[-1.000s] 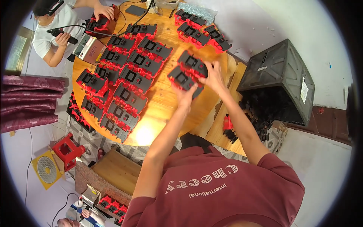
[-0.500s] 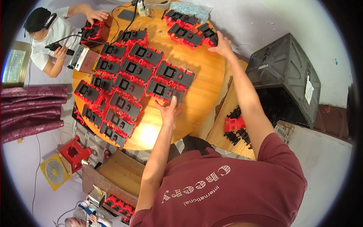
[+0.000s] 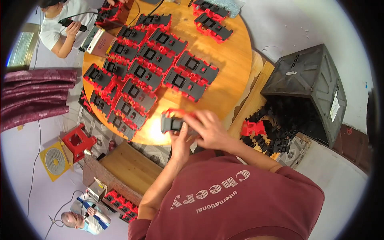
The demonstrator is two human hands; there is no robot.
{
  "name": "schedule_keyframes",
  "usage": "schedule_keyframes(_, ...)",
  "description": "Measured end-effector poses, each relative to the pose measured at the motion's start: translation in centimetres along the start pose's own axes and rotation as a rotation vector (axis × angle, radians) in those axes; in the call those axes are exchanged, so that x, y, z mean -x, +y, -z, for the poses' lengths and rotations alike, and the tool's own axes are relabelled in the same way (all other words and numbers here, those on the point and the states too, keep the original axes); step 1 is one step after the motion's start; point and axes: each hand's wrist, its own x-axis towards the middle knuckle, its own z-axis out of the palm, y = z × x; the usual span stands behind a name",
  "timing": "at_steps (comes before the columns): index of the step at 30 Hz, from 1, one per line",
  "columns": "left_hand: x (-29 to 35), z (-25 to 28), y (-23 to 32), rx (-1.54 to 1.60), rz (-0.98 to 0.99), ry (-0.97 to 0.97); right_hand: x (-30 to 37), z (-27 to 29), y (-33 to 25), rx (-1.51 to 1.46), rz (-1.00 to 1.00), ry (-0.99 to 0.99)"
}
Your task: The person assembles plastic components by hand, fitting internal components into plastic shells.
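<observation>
Near the table's front edge I hold a red-and-black plastic assembly [image 3: 170,123], a red frame with a dark panel and a square recess. My left hand [image 3: 181,141] grips it from below with the thumb on its dark face. My right hand [image 3: 211,131] closes on its right side, covering much of that end. Just beyond it, at the end of the tight rows, lies a similar assembly [image 3: 185,84], apart from my hands. Two more alike, one of them a red-and-black unit [image 3: 213,27], lie at the far right.
Rows of such units cover the left of the round wooden table [image 3: 230,64]. A dark open bin [image 3: 306,78] lies at the right, black parts spilling out around a red piece [image 3: 253,128]. A person [image 3: 66,30] holding a black tool works at the far left; another person [image 3: 90,216] sits lower left.
My right hand has come back from the far right of the table with a unit. My left hand has left the rows and now holds that unit too. The view has shifted.
</observation>
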Motion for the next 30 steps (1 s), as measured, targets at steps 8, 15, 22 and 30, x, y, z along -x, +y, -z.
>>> schedule_keyframes(8,-6.8,3.1,-0.4,-0.121,-0.056,0.179,-15.1,6.7,19.2,0.396,-0.320,0.620)
schedule_keyframes(15,-6.1,2.9,-0.2,-0.144,-0.098,0.161,-19.3,4.2,25.0,0.104,-0.476,0.214)
schedule_keyframes(22,-6.5,4.2,0.2,-0.177,-0.146,0.113,-22.9,6.7,23.2,0.128,-0.218,0.147)
schedule_keyframes(30,-7.3,3.2,0.6,-0.191,-0.188,0.089,-26.9,9.7,31.2,0.481,-0.587,0.312)
